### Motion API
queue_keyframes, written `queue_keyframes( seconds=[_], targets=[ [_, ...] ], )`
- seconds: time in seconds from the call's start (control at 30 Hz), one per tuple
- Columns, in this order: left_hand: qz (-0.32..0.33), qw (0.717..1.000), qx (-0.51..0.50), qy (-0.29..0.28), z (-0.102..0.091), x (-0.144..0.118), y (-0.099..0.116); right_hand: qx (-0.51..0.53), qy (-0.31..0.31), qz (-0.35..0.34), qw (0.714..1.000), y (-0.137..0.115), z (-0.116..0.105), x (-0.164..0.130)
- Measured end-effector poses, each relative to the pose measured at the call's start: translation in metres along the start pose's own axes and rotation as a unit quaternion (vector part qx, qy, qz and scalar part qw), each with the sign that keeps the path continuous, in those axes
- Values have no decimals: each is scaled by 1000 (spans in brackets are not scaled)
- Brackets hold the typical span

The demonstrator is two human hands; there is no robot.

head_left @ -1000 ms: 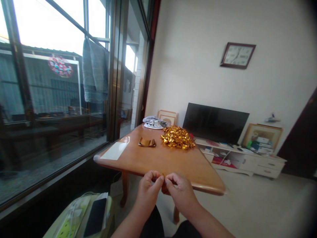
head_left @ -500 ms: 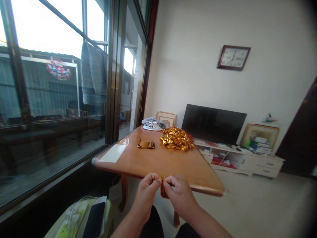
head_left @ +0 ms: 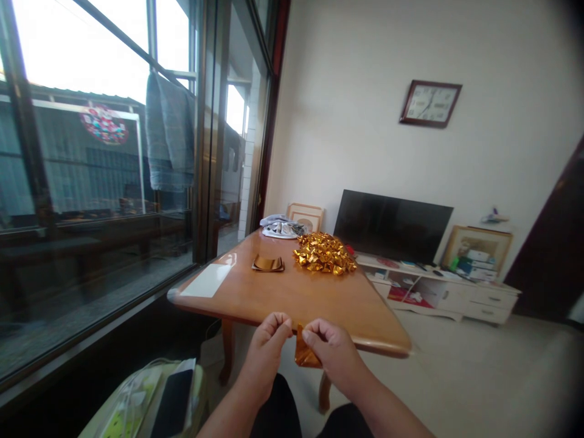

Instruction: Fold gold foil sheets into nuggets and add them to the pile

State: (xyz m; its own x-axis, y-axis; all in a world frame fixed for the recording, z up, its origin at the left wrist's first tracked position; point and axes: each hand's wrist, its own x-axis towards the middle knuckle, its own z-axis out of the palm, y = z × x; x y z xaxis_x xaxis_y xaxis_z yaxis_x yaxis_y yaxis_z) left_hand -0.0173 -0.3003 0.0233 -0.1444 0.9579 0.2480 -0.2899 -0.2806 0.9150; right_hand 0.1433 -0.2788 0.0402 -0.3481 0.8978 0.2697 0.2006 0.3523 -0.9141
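In front of the near table edge, my right hand (head_left: 335, 347) pinches a piece of gold foil (head_left: 305, 351) between thumb and fingertips. The foil is folded and hangs downward, its lower part wider than its top. My left hand (head_left: 269, 340) is closed in a pinch just left of the foil, with a small gap between them; whether something is in its fingertips cannot be made out. On the table (head_left: 255, 298) lies a small stack of flat gold foil sheets (head_left: 267, 263), curling up at the ends. Right of it is a heap of crumpled, folded gold foil pieces (head_left: 325, 254).
A white sheet (head_left: 206, 280) lies at the table's left. Light-coloured cloth or bags (head_left: 281, 227) sit at the far end. A dark phone (head_left: 172, 395) rests on a green stool (head_left: 137, 371) at lower left. Beyond are a television (head_left: 393, 226) and white cabinet (head_left: 479, 304).
My hands have drawn slightly apart, and my left fingertips have come away from the foil. More of the foil shows now, spread wider beneath my right fingers.
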Motion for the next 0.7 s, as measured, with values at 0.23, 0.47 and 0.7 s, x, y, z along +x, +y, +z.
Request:
queue_keyframes(
  seconds=[0.23, 0.47, 0.7],
  targets=[
    [-21, 999, -11, -38, 1, -4, 0, 121, -36, 39, 991, 5, -3, -1],
    [-35, 998, 0, -60, 1, -5, 3, 90, -52, 34, 994, 6, -4, -1],
    [-15, 999, 6, -42, 1, -5, 0, 77, -69, 39, 994, 4, -3, -2]
  ],
)
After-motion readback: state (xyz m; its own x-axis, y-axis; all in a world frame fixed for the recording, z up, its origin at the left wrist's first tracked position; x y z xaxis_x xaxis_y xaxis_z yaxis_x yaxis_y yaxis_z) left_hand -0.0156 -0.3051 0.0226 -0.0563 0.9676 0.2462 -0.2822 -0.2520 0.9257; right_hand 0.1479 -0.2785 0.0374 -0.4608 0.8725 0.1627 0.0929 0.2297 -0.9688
